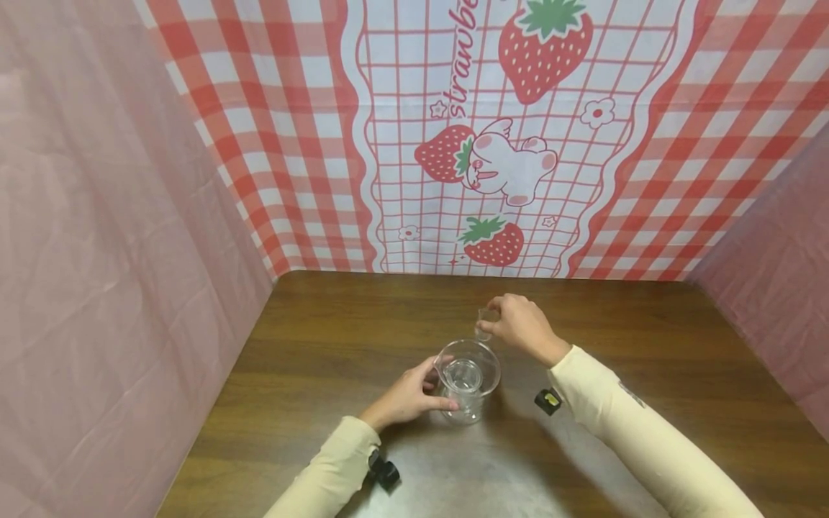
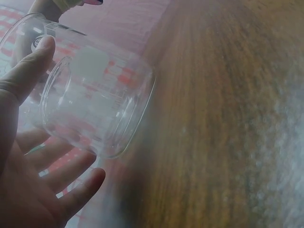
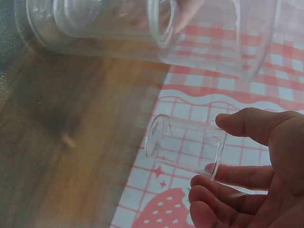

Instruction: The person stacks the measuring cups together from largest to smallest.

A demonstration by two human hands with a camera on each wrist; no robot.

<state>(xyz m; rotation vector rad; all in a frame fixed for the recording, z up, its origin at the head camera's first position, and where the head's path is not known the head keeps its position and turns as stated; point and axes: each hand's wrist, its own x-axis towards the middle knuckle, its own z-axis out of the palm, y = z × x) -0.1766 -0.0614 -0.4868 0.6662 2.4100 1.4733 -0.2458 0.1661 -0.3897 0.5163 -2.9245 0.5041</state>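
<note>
A large clear glass beaker [image 1: 476, 411] with a flared, spouted rim stands upright on the table. Inside it sits a smaller clear beaker [image 1: 463, 375], which also shows through the glass in the left wrist view. My left hand [image 1: 406, 392] holds the large beaker from the left, thumb on the near side and fingers round the far side. Just beyond its rim, to the right, my right hand [image 1: 523, 324] pinches a small clear beaker [image 3: 185, 145] by the rim between thumb and fingers. That small beaker hangs bottom down, and the right wrist view shows no contents.
The brown wooden table [image 1: 311, 338] ends at a strawberry-print checked cloth [image 1: 447, 216] at the back. Pink cloth [image 1: 116, 252] hangs on the left, with more on the right. Small black devices [image 1: 547, 401] are strapped to both wrists over pale yellow sleeves.
</note>
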